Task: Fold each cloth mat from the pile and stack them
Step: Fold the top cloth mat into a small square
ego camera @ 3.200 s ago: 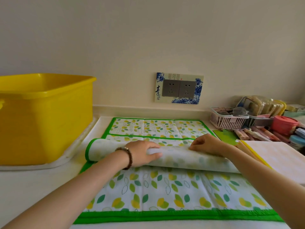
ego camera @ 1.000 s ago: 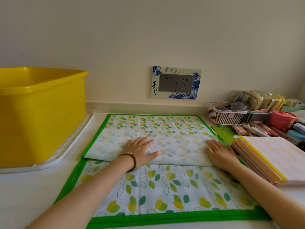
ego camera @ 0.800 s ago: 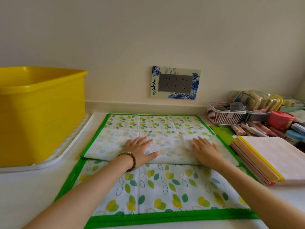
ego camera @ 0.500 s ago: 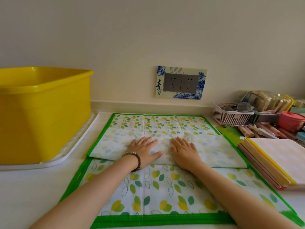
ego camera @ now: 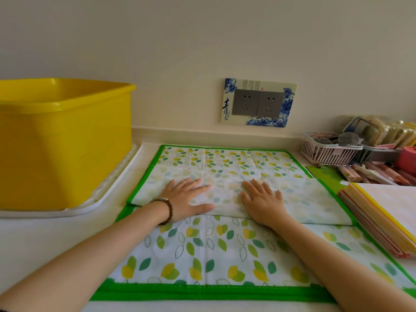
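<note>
A white cloth mat (ego camera: 209,251) with green and yellow leaves and a green border lies spread on the counter. Its middle part is folded over into a pale flap (ego camera: 304,199) showing the faded underside. My left hand (ego camera: 186,200) lies flat on the flap left of centre, fingers straight, a bead bracelet on the wrist. My right hand (ego camera: 262,200) presses flat on the flap beside it. A stack of folded mats (ego camera: 382,212) with yellow and pink edges sits at the right, partly on the green mat's edge.
A big yellow tub (ego camera: 60,143) stands on a white tray (ego camera: 99,199) at the left. At the back right are a white basket (ego camera: 326,152) of small items, a pink container (ego camera: 407,157) and several sticks. A wall socket plate (ego camera: 257,103) is behind.
The flap was rolled over and laid flat. My right hand slid left along the flap from its right end toward the centre. My left hand stayed in place.
</note>
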`<action>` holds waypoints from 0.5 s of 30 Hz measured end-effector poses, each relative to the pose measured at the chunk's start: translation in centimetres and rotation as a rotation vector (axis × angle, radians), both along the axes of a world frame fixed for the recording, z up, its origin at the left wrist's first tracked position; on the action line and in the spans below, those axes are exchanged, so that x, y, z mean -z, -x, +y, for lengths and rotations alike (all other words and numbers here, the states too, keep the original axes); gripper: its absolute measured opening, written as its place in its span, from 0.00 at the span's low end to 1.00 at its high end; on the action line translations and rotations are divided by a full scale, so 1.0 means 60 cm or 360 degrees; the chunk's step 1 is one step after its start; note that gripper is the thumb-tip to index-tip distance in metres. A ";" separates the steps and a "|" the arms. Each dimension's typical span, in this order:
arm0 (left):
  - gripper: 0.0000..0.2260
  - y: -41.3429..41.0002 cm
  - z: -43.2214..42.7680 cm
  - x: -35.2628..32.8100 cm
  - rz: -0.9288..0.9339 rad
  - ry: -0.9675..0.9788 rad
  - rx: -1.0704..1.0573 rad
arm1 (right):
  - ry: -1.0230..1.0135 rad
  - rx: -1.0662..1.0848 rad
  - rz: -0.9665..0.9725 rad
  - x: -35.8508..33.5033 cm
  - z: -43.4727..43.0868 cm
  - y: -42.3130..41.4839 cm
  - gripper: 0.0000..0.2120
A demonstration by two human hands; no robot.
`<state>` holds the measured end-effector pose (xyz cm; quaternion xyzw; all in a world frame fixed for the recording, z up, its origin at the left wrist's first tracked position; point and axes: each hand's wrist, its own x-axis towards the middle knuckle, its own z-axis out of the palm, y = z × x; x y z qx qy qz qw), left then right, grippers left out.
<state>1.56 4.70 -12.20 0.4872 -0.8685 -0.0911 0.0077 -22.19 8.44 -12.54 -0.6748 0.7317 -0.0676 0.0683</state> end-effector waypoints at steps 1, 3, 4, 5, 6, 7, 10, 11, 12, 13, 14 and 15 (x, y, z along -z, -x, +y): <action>0.46 -0.013 -0.002 0.000 0.0000 0.0005 -0.0007 | -0.0002 0.0001 0.0001 0.000 0.000 0.001 0.26; 0.48 -0.038 -0.005 0.000 -0.0007 0.0019 -0.0032 | -0.0005 -0.0001 0.0005 0.000 0.001 0.001 0.26; 0.48 -0.050 -0.008 0.001 -0.0007 0.0020 -0.0057 | -0.0006 0.0000 0.0007 0.000 0.001 0.002 0.26; 0.49 -0.063 -0.010 0.002 -0.0001 0.0017 -0.0089 | -0.0007 0.0002 0.0012 -0.001 0.002 0.003 0.26; 0.49 -0.075 -0.012 0.002 0.0005 0.0015 -0.0123 | -0.0011 0.0002 0.0016 -0.002 0.003 0.005 0.26; 0.50 -0.085 -0.014 0.003 0.0002 0.0013 -0.0147 | -0.0016 0.0002 0.0016 -0.002 0.004 0.006 0.26; 0.53 -0.096 -0.020 -0.002 -0.0033 -0.0016 -0.0168 | -0.0011 -0.0003 0.0013 -0.003 0.008 0.008 0.26; 0.54 -0.093 -0.021 -0.006 -0.0035 -0.0042 -0.0178 | -0.0007 -0.0003 0.0012 -0.004 0.008 0.008 0.26; 0.56 -0.086 -0.021 -0.011 -0.0023 -0.0069 -0.0195 | -0.0003 -0.0003 0.0011 -0.004 0.008 0.008 0.26; 0.58 -0.077 -0.022 -0.016 0.0000 -0.0086 -0.0214 | 0.0003 -0.0003 0.0009 -0.004 0.008 0.007 0.26; 0.58 -0.065 -0.025 -0.021 0.0021 -0.0087 -0.0222 | 0.0010 -0.0004 0.0008 -0.004 0.008 0.006 0.26; 0.58 -0.051 -0.029 -0.026 0.0042 -0.0080 -0.0215 | 0.0015 -0.0006 0.0005 -0.004 0.008 0.006 0.26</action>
